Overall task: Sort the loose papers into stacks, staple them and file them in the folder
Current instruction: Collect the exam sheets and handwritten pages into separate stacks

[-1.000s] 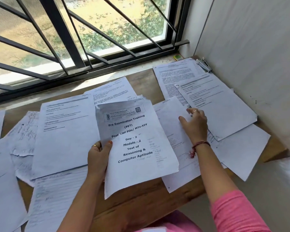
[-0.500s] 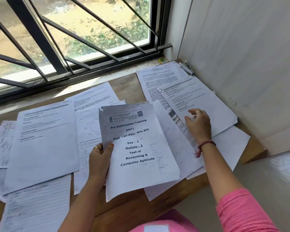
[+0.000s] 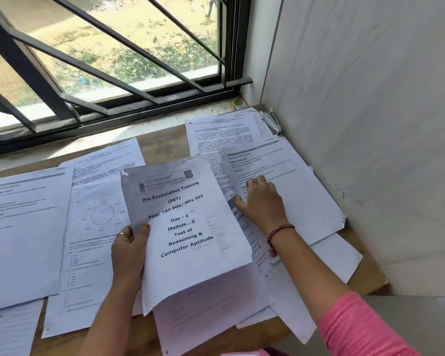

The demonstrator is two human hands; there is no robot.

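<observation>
Head: table edge (image 3: 368, 283) under overhanging papers (image 3: 288, 312)

Left hand (image 3: 129, 253): gold ring, orange-red thumbnail polish. Right hand (image 3: 263, 201): gold ring, red thread bracelet (image 3: 278, 232) at wrist, pink sleeve (image 3: 362, 327).

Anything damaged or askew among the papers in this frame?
Yes. The cover sheet held by the left hand has a torn, ragged top-left corner. Loose papers under the right hand overlap crookedly.
</observation>
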